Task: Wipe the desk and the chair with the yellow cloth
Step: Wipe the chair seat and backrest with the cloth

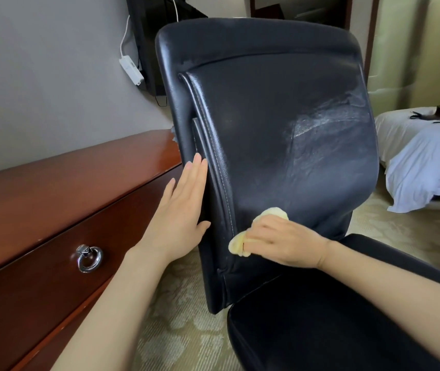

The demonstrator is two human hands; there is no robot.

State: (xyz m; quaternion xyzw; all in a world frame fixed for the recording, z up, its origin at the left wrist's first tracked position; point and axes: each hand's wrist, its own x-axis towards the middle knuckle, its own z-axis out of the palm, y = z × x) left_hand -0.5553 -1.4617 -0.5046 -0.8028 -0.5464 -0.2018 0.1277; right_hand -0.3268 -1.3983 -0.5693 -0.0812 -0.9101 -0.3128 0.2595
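Note:
A black leather office chair fills the middle of the view, its backrest facing me and its seat at the lower right. My left hand lies flat with straight fingers against the left edge of the backrest. My right hand grips a bunched yellow cloth and presses it on the lower part of the backrest near the stitched seam. Cloth ends stick out above and to the left of the fingers. A damp streak shows on the backrest's right side. The reddish wooden desk stands to the left.
The desk front has a drawer with a metal ring pull. A white adapter with a cable hangs on the grey wall beside a dark screen. A bed with white linen stands at the right. Patterned carpet covers the floor.

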